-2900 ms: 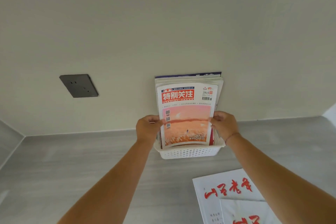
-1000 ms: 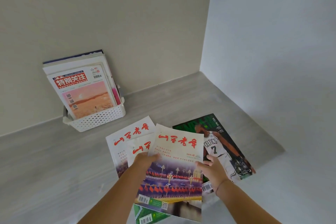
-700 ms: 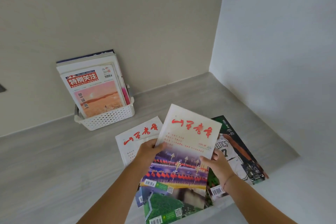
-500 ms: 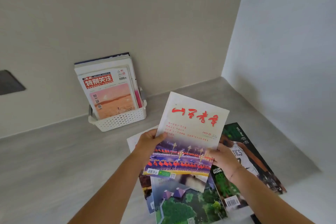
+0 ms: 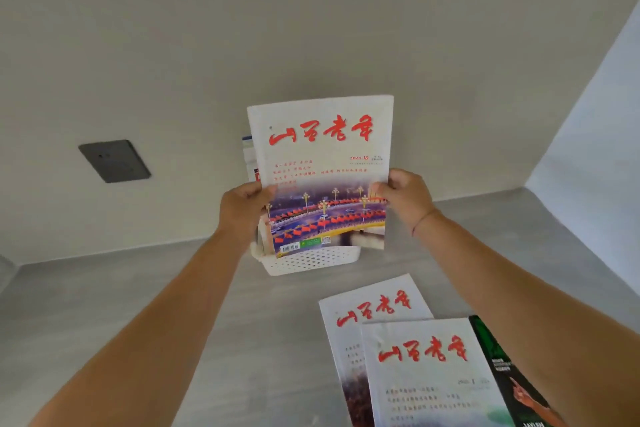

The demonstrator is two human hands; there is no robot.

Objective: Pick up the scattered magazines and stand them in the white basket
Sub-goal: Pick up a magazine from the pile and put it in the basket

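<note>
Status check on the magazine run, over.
Both hands, left and right, grip one magazine upright at the white basket. Three magazines left on the counter. Nothing in the way.

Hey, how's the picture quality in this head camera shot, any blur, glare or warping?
Head view: soft, even light, no glare; faint shadows under the white basket. The held magazine has fuzzy small print, and the lying magazines look soft too. Wide-angle warping bends the wall corner at right.
</note>
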